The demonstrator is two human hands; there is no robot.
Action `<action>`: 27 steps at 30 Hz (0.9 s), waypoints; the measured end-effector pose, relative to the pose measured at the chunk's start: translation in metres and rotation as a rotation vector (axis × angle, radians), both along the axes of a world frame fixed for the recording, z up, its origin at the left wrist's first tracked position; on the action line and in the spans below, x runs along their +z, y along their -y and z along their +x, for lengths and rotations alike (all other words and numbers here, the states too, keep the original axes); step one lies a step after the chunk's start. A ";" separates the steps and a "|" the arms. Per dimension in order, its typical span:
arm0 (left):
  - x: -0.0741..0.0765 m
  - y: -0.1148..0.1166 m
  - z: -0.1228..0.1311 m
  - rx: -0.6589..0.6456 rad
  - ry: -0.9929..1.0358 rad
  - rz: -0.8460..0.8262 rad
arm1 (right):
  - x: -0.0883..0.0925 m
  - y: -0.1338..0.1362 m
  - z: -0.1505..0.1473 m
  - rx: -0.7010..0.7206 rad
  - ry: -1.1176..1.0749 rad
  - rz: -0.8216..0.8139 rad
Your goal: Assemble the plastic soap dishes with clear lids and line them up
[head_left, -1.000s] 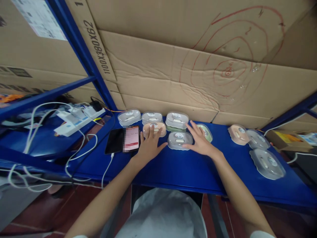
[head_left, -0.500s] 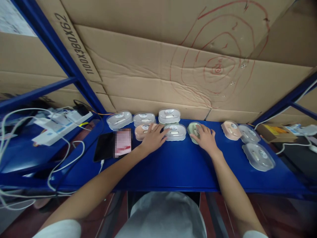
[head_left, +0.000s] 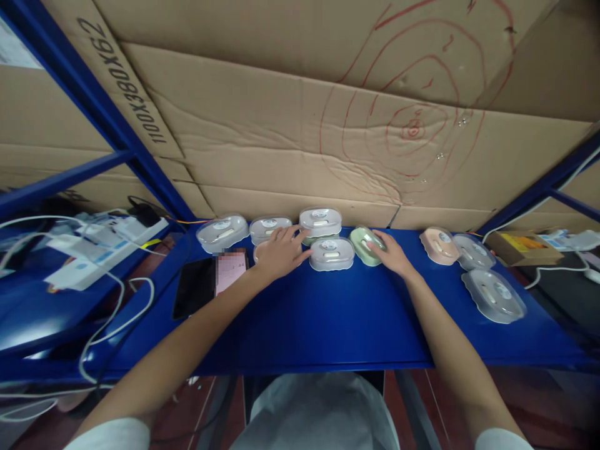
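My left hand (head_left: pixel 280 253) is spread over a peach oval case (head_left: pixel 259 253) with a clear lid, mostly hidden beneath it. Its fingertips reach toward a grey-white oval case (head_left: pixel 332 254) and another lidded case (head_left: pixel 320 220) behind that one. On the right, my right hand (head_left: pixel 392 253) rests against the right end of a pale green oval case (head_left: pixel 367 245), thumb and fingers apart. Two more grey-white cases, one at far left (head_left: pixel 222 232) and one beside it (head_left: pixel 270 225), stand along the back.
On the blue table (head_left: pixel 337 325), a peach case (head_left: pixel 439 245) and two grey-white cases (head_left: pixel 494 295) sit at right. A black device (head_left: pixel 191 287) and a pink-screened phone (head_left: pixel 232 272) lie at left. White cables and a power strip (head_left: pixel 89 259) crowd the left side. Cardboard (head_left: pixel 262 137) stands behind.
My left hand has shifted left over the peach case. My right hand now covers less of the green case, which sits more tilted. The camera view has moved slightly.
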State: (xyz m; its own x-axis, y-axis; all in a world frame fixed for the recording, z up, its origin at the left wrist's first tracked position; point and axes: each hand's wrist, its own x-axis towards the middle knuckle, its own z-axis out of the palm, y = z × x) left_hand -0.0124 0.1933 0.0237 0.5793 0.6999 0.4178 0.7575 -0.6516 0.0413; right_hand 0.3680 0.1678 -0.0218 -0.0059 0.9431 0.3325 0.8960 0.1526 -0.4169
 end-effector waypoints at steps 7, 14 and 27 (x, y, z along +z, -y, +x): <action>0.016 -0.046 0.020 -0.100 0.200 -0.079 | 0.019 0.001 0.044 -0.265 0.007 0.128; 0.006 -0.074 0.026 -0.076 0.361 -0.087 | 0.019 0.029 0.110 -0.773 0.069 0.104; 0.000 -0.064 0.031 -0.046 0.462 0.038 | 0.011 0.013 0.070 -0.444 -0.009 0.126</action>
